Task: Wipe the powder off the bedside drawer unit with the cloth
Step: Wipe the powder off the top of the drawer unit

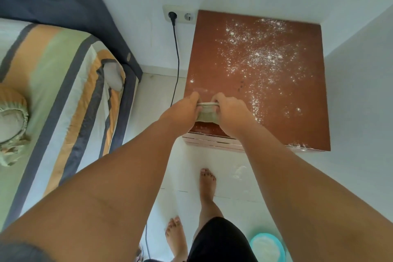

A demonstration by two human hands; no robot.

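1. Bedside drawer unit (212, 66) top: reddish-brown, wood-look, smooth, matt; front edge paler, faintly glossy.
2. Powder (263, 57): white, fine, dry-looking — scattered specks and small clumps.
3. Cloth (207, 114): pale green, soft woven fabric, bunched between left hand (182, 110) and right hand (228, 112).
4. Floor (229, 172): pale tile, glossy, reflective.
5. Bedspread (63, 83): striped fabric, matt, slightly crinkled.
6. Basin (266, 248): turquoise plastic — smooth.
7. Cable (177, 57): black, smooth sheath; wall socket (179, 14) white plastic.

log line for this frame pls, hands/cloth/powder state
left hand: gripping cloth | right hand: gripping cloth | cloth: bunched, near-left of drawer unit top | powder: mostly unwiped
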